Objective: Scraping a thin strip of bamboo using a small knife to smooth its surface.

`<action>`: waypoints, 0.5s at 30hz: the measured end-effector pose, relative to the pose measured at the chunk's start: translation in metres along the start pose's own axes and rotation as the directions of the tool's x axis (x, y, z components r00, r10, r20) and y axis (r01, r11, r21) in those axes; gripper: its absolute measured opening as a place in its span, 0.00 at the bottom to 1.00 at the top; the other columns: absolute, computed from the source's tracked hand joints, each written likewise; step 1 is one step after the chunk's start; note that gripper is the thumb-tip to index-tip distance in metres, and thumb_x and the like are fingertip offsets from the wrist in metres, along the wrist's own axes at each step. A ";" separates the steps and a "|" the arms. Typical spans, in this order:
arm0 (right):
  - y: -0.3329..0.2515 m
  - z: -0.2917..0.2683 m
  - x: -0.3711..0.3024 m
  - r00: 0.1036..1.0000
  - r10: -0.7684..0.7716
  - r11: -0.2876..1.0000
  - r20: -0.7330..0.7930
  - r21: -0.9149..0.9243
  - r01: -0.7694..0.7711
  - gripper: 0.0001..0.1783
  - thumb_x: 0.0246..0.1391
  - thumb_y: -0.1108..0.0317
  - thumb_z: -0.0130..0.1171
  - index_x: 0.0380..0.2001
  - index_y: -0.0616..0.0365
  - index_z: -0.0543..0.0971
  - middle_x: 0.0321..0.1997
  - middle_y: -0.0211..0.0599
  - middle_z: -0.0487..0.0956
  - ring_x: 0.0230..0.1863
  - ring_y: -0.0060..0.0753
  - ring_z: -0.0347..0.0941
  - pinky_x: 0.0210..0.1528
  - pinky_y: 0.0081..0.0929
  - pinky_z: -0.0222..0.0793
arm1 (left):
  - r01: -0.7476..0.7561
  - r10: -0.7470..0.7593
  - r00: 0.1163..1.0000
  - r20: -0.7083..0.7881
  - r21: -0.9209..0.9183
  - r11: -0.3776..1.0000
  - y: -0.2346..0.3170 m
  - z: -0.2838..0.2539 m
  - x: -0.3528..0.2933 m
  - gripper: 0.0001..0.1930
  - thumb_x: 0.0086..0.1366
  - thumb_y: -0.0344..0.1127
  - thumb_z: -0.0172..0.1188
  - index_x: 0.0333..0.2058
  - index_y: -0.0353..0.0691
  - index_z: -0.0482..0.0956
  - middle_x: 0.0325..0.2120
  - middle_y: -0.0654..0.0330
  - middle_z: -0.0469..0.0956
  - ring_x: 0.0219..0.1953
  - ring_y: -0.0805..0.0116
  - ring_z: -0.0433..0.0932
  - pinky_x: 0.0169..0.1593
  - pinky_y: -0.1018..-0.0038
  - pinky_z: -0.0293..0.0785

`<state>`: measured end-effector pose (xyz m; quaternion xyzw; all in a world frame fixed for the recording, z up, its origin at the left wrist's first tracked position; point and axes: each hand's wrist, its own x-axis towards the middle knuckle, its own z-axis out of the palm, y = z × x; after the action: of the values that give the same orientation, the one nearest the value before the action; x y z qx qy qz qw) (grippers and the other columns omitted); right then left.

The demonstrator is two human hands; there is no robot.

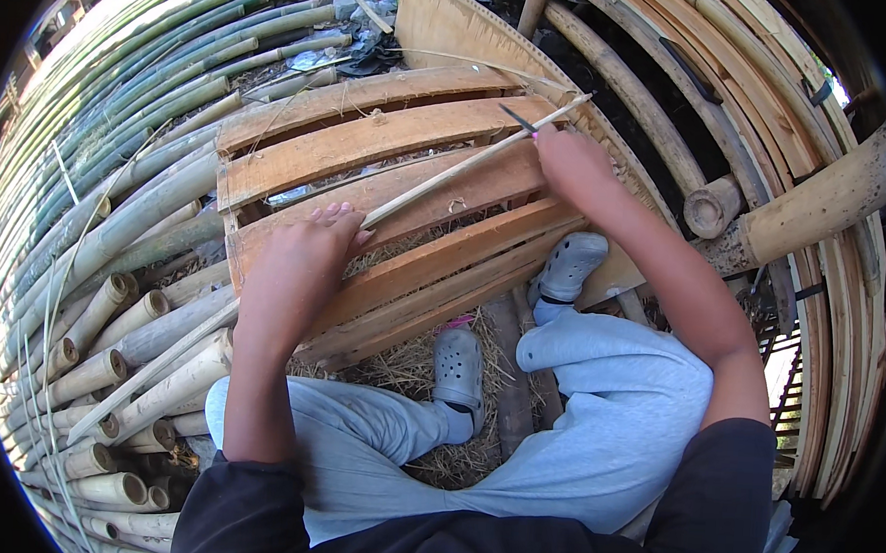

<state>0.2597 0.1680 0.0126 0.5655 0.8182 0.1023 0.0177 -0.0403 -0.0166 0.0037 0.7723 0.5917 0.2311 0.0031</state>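
A long, pale bamboo strip (pixel 438 181) slants across my view from the lower left, passing under my left forearm, to the upper right. My left hand (pixel 309 259) is closed around its middle. Near the strip's far end, my right hand (pixel 574 168) grips a knife (pixel 516 118), its dark, narrow blade lying against or just over the strip. A bit of pink shows at the knife's handle; the rest is hidden in my fist. Beneath both hands is a slatted wooden crate (pixel 369 157), with thin shavings on its boards.
Bamboo poles (pixel 172 102) are stacked along the left, with cut ends (pixel 108 364) facing me. A curved plywood sheet (pixel 466 27) stands behind the crate. Long wooden slats (pixel 773 104) and a thick bamboo pole (pixel 817 206) lie to the right. Straw (pixel 398 364) surrounds my grey clogs (pixel 458 365).
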 end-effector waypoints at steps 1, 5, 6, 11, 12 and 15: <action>0.013 0.001 -0.001 1.000 -0.002 1.000 0.001 0.000 0.002 0.07 0.64 0.70 0.52 0.40 0.63 0.76 0.31 0.53 0.84 0.36 0.53 0.85 0.36 0.49 0.80 | 0.002 -0.002 1.000 0.001 0.000 1.000 -0.001 -0.001 0.000 0.11 0.71 0.39 0.56 0.36 0.36 0.77 0.36 0.44 0.82 0.39 0.44 0.82 0.44 0.53 0.77; -0.022 -0.019 -0.028 0.977 -0.214 0.975 -0.023 0.053 0.215 0.07 0.62 0.73 0.54 0.40 0.65 0.75 0.31 0.54 0.84 0.36 0.55 0.84 0.36 0.50 0.79 | 0.068 -0.069 0.993 0.097 0.014 0.998 -0.005 -0.011 -0.003 0.10 0.70 0.38 0.58 0.40 0.37 0.79 0.38 0.45 0.82 0.38 0.44 0.82 0.43 0.54 0.78; -0.045 -0.030 -0.041 0.953 -0.298 0.948 0.048 0.133 0.290 0.09 0.66 0.69 0.51 0.39 0.65 0.74 0.30 0.57 0.82 0.36 0.57 0.83 0.37 0.52 0.77 | 0.085 -0.088 0.990 0.113 0.026 0.996 -0.005 -0.012 -0.004 0.10 0.69 0.37 0.59 0.43 0.38 0.81 0.39 0.47 0.83 0.37 0.44 0.82 0.43 0.55 0.78; -0.070 -0.047 -0.047 0.886 -0.451 0.873 0.108 0.258 0.413 0.13 0.70 0.65 0.47 0.37 0.67 0.72 0.29 0.59 0.81 0.36 0.60 0.81 0.37 0.54 0.75 | 0.063 -0.064 0.995 0.071 0.020 0.998 -0.003 -0.010 -0.004 0.10 0.69 0.37 0.59 0.44 0.38 0.81 0.40 0.47 0.83 0.36 0.44 0.82 0.43 0.54 0.78; -0.054 -0.031 -0.031 0.935 -0.353 0.918 0.037 0.206 0.338 0.10 0.67 0.68 0.50 0.38 0.66 0.74 0.31 0.58 0.82 0.38 0.59 0.82 0.38 0.52 0.77 | 0.060 -0.062 0.996 0.066 0.037 0.998 -0.002 -0.012 -0.005 0.11 0.69 0.38 0.59 0.44 0.38 0.81 0.41 0.47 0.83 0.36 0.44 0.82 0.43 0.54 0.78; 0.003 -0.003 -0.001 0.980 -0.200 0.970 -0.013 0.137 0.200 0.09 0.64 0.70 0.52 0.39 0.66 0.75 0.33 0.57 0.83 0.40 0.57 0.83 0.40 0.50 0.78 | -0.022 0.024 0.999 -0.029 0.056 0.998 -0.003 0.002 -0.002 0.11 0.69 0.38 0.59 0.44 0.38 0.81 0.42 0.47 0.83 0.36 0.44 0.82 0.43 0.54 0.79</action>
<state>0.2624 0.1681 0.0166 0.4802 0.8761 0.0429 -0.0109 -0.0426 -0.0170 0.0002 0.7753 0.5890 0.2260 -0.0296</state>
